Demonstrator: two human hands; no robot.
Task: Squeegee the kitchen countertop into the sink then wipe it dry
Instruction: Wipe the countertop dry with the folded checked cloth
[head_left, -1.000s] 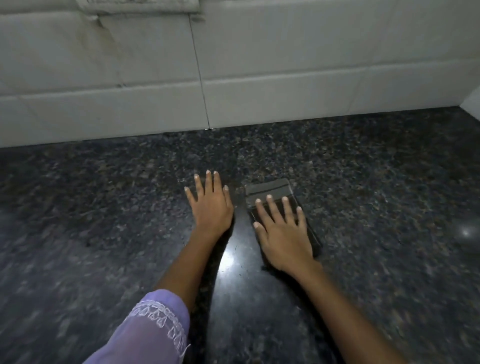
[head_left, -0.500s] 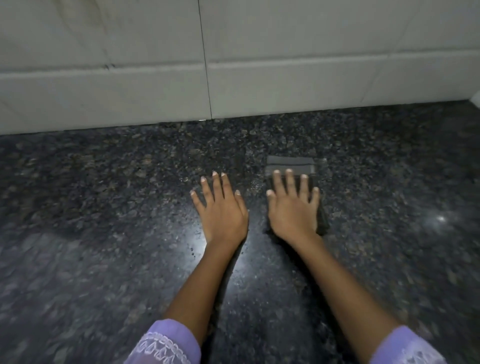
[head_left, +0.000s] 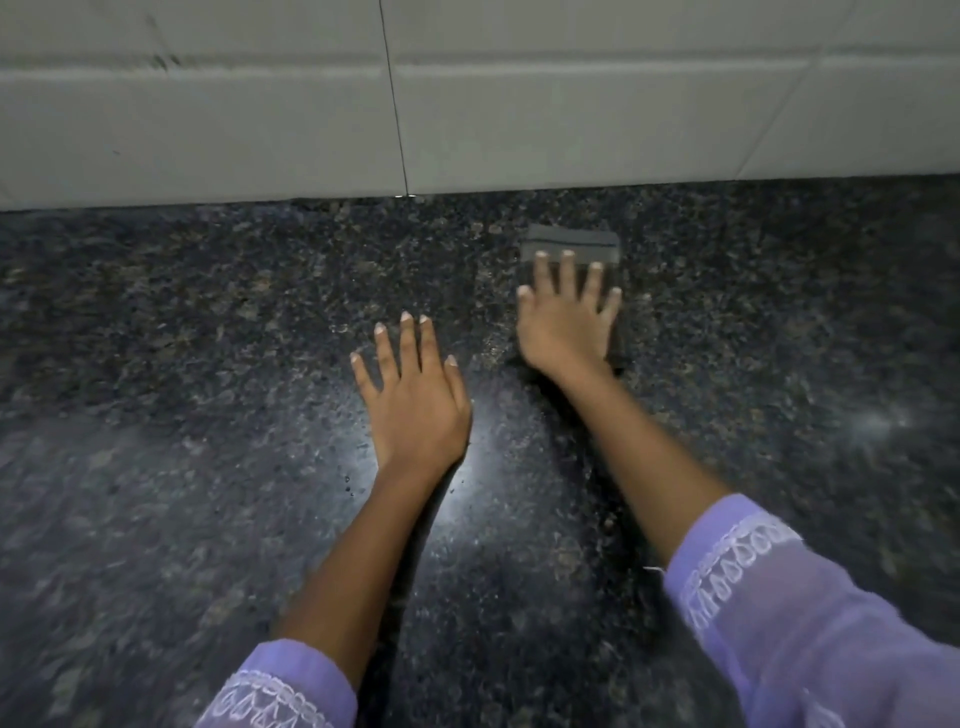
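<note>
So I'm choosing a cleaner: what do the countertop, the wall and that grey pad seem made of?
Countertop: likely polished granite, dark and speckled with glare. Wall: pale glazed-looking tiles, thin joints. Grey pad under the right hand: soft folded cloth or sponge, matte; I can't tell which.

On the dark speckled granite countertop, the right hand presses flat, fingers straight, on a folded dark grey cloth near the white tiled wall. The left hand rests flat beside it.
</note>
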